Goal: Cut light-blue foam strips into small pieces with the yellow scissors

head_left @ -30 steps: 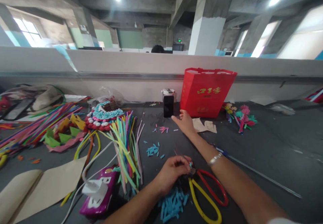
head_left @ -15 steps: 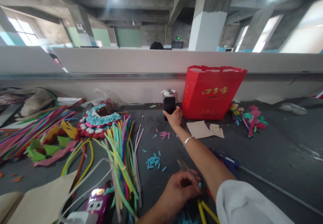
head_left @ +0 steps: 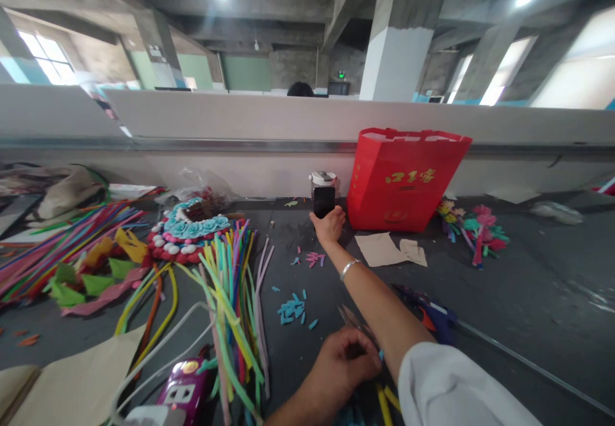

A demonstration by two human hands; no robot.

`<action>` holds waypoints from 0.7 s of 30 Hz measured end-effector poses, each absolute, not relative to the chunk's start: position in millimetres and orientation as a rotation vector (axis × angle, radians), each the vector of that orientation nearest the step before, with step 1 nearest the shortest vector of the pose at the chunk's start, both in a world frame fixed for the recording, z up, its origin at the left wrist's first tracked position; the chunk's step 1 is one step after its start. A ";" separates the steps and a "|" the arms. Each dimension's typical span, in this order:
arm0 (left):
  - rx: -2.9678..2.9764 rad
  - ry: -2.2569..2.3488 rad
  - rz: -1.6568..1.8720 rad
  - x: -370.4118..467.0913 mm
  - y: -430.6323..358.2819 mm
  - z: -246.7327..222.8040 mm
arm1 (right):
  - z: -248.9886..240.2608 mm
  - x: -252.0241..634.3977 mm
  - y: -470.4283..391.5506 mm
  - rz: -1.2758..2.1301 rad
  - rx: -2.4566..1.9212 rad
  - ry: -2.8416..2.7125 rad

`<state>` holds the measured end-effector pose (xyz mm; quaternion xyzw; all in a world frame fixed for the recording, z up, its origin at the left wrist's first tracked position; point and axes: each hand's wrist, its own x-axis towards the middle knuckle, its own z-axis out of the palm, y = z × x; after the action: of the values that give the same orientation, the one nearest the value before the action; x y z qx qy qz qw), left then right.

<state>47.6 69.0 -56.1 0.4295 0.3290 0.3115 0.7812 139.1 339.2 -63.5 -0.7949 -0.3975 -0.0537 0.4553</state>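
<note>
My right hand (head_left: 330, 224) reaches far forward and grips the lower part of a black smartphone (head_left: 323, 199), thumb on one side and fingers on the other. The phone stands upright in front of a jar with a white lid (head_left: 323, 177). Nearer to me, my left hand (head_left: 343, 362) is closed, thumb and fingers curled together; what sits between them is hidden. Scissor blades (head_left: 350, 317) show just beyond its fingers, their handles out of sight behind hand and forearm. Small cut blue pieces (head_left: 292, 309) and pink pieces (head_left: 314, 259) lie on the dark table.
A red paper bag (head_left: 408, 182) stands behind my right arm. Brown paper scraps (head_left: 379, 248), craft flowers (head_left: 485, 227) and a blue glue gun (head_left: 439, 318) lie rightward. Leftward are bundled colourful stems (head_left: 235, 291), a beaded decoration (head_left: 192, 227), a purple power socket (head_left: 182, 391) and an open notebook (head_left: 81, 375).
My right forearm has shifted slightly left and downward, uncovering more of the glue gun. The right hand remains at the phone. My left hand has hardly moved.
</note>
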 end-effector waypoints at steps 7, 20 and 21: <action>0.938 0.714 0.673 48.4 69.2 -57.3 | -63.2 141.5 341.0 -0.127 -1.950 -0.994; 0.880 0.641 0.719 47.5 69.0 -56.0 | -43.8 141.1 315.8 0.004 -1.936 -1.088; 0.870 0.637 0.729 47.4 68.9 -56.5 | -39.1 142.9 311.1 0.029 -1.929 -1.113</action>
<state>47.4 68.9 -56.5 0.4050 0.2965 0.3394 0.7955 142.9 311.1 -39.1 -0.7773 -0.4483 0.0116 0.4414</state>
